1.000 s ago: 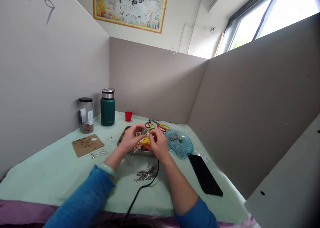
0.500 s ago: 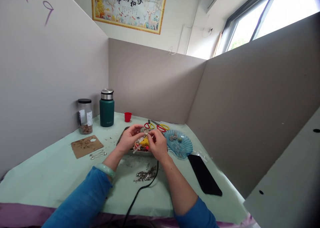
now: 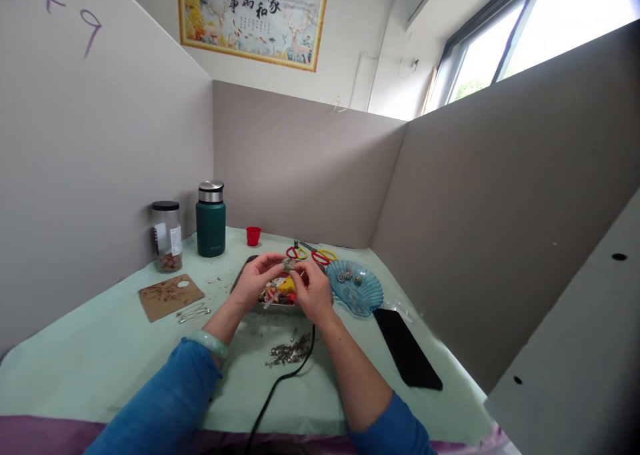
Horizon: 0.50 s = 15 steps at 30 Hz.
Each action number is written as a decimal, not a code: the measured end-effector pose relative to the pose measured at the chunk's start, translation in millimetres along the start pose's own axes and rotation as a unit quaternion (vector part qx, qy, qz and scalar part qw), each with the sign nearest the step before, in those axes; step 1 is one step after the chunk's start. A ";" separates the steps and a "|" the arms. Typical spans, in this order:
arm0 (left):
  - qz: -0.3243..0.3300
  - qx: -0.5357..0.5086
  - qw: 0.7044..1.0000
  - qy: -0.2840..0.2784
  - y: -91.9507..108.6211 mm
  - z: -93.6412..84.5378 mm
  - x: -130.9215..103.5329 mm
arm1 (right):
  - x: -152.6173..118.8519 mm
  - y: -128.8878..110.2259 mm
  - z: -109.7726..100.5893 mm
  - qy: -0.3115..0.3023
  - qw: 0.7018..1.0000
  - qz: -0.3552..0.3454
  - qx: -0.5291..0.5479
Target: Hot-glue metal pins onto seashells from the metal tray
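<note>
Both hands meet over a grey metal tray (image 3: 287,310) filled with small colourful pieces. Between my fingertips is a small greyish-green ornament (image 3: 289,264), too small to make out exactly. My left hand (image 3: 257,278) pinches it from the left, and my right hand (image 3: 313,290) grips it from the right. A yellow piece (image 3: 287,286) lies in the tray below them. In front of the tray, a pile of small metal clasps (image 3: 289,352) rests on the cloth.
Right of the tray are a blue shell-shaped dish (image 3: 356,295) and a black phone-like slab (image 3: 407,348). Scissors (image 3: 317,252) and a red cup (image 3: 253,236) stand behind. Leftward are a green flask (image 3: 211,222), a jar (image 3: 167,235), cardboard (image 3: 170,298) and safety pins (image 3: 194,312). A black cable (image 3: 285,377) runs forward.
My fingers have turned the small ornament, so more of its greyish-green surface shows. The whole view has shifted slightly; the things on the table stay where they were.
</note>
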<state>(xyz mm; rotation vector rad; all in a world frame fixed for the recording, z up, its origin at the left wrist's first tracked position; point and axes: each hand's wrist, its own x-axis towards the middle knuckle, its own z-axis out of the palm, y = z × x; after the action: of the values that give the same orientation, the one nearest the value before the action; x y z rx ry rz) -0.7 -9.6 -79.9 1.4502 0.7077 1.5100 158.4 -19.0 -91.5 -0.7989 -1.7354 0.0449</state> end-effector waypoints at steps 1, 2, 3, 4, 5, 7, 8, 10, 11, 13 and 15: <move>0.002 0.005 1.000 0.005 0.1 -0.4 0.3 | 0.2 -0.1 -0.2 0.000 1.000 0.002 0.001; 0.005 0.011 1.000 0.008 0.3 -0.7 0.6 | 0.5 -0.4 -0.4 0.001 1.000 0.003 0.003; 0.009 0.018 1.000 0.011 0.4 -0.9 0.8 | 0.8 -0.7 -0.7 0.004 1.000 0.003 0.004; 0.013 0.025 1.000 0.013 0.7 -1.1 0.9 | 1.1 -0.9 -0.9 0.008 1.000 0.003 0.006; 0.016 0.032 0.999 0.012 1.0 -1.1 1.0 | 1.3 -0.9 -1.1 0.014 1.000 0.003 0.008; 0.017 0.046 0.999 0.012 1.8 -0.9 0.8 | 1.6 -0.4 -1.3 0.023 1.000 0.001 0.011; 0.016 0.053 0.998 0.011 2.2 -0.7 0.7 | 1.7 0.3 -1.3 0.027 1.000 -0.001 0.011; 0.013 0.064 0.998 0.010 2.9 -0.4 0.4 | 1.8 2.1 -1.1 0.035 0.999 -0.006 0.008; 0.013 0.069 0.998 0.008 3.1 -0.3 0.2 | 1.8 3.1 -1.0 0.037 0.999 -0.008 0.005; 0.009 0.073 0.997 0.004 3.1 0.0 0.0 | 1.8 5.1 -1.1 0.033 0.999 -0.013 -0.006; 0.005 0.072 0.997 -0.001 3.0 0.4 -0.3 | 1.9 6.5 -1.7 0.022 0.999 -0.015 -0.021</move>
<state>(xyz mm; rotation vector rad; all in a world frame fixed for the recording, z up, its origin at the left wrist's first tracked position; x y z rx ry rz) -1.0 -11.2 -77.4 1.5639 0.8234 1.4918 162.8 -13.6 -92.1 -0.7995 -1.7111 -0.0299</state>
